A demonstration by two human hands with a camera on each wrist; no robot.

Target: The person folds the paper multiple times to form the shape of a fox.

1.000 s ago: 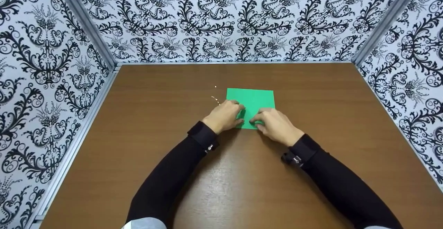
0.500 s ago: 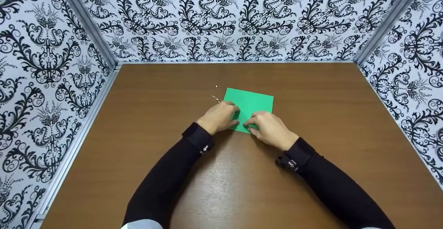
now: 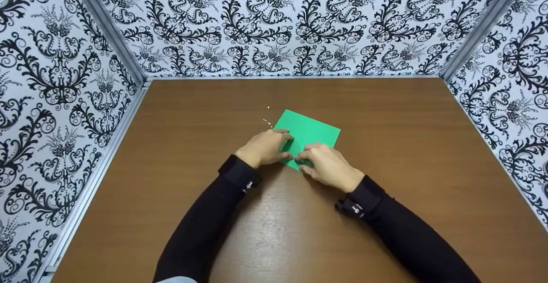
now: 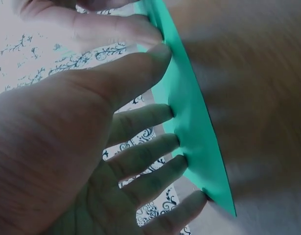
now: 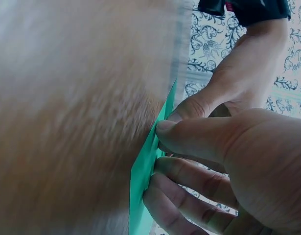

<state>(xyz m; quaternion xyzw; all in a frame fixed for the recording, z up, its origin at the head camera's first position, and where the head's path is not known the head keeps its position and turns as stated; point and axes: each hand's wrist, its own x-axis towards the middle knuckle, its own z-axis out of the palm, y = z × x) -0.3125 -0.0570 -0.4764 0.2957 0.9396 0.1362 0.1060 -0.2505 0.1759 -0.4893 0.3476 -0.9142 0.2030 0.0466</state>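
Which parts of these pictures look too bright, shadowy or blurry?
Head view: fairly clear, with a pale sheen on the tabletop and a dark shadow along the left sleeve; left wrist view: upper left washed out, but the green paper has a crisp right edge; right wrist view: tabletop streaky and blurred, hazily bright at upper left.

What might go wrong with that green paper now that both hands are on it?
The green paper could wrinkle if the left hand and right hand push different ways, since both have fingertips on it.
It might slip on the table, because it lies there as a loose sheet.
If the pale specks beside it are loose bits, they might get underneath; I can't tell what they are.
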